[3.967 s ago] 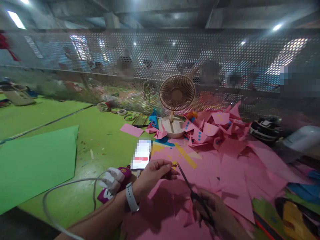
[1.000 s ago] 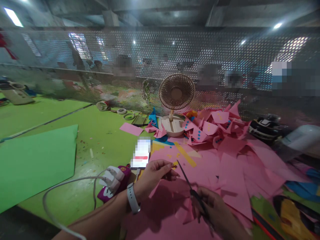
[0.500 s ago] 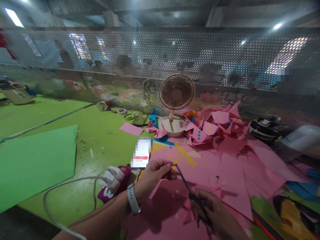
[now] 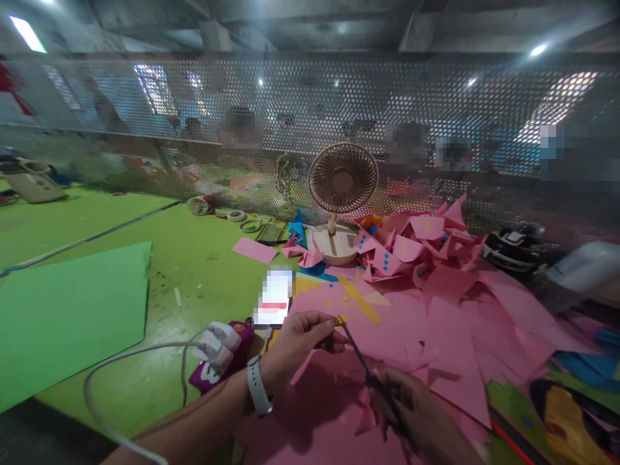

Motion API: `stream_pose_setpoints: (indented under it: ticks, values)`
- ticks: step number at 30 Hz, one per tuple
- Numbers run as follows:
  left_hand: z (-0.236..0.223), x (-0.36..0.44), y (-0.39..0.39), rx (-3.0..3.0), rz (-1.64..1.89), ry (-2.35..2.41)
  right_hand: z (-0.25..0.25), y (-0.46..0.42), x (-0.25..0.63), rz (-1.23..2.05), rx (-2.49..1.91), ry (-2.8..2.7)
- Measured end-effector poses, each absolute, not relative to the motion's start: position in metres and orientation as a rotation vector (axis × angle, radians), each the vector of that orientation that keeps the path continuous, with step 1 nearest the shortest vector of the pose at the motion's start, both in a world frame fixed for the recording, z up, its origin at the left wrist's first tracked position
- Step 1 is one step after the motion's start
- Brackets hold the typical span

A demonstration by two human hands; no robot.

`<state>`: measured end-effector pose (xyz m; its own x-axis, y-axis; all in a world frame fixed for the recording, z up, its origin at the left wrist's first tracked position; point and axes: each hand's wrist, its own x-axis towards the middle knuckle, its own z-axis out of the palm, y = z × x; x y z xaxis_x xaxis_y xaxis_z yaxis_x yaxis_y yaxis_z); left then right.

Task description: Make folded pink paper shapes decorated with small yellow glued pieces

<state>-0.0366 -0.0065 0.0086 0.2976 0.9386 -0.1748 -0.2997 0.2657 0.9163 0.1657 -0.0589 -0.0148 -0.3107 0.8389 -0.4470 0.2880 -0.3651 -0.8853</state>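
Observation:
My left hand (image 4: 309, 332), with a white watch strap (image 4: 259, 386) at the wrist, is closed in a pinch above the pink paper (image 4: 392, 336). At its fingertips shows a tiny piece of yellow paper (image 4: 343, 319), mostly hidden by the fingers. My right hand (image 4: 411, 403) is wrapped round the dark handles of a pair of scissors (image 4: 357, 352). The scissor tips meet the yellow piece right beside my left thumb and forefinger, and the blades look nearly closed. A yellow strip (image 4: 359, 299) and small yellow bits lie on the pink sheets just beyond.
A lit phone (image 4: 274, 300) and a purple power block with white plugs (image 4: 220, 349) lie left of my hands, with a looping cable. Behind stand a small fan (image 4: 342, 179) and folded pink paper pieces (image 4: 416, 245). A green sheet (image 4: 77, 316) covers the left.
The scissor tips have come left, from slightly apart to right at my left fingertips. My left hand stays almost in place, still pinching.

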Motion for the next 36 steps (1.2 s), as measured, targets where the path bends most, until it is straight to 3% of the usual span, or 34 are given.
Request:
stream_pose_setpoints:
  ticks: [36]
  values:
    - [0.008,-0.041,-0.004,0.909,1.019,0.874,-0.021,-0.057,0.16,1.635,-1.362,-1.315]
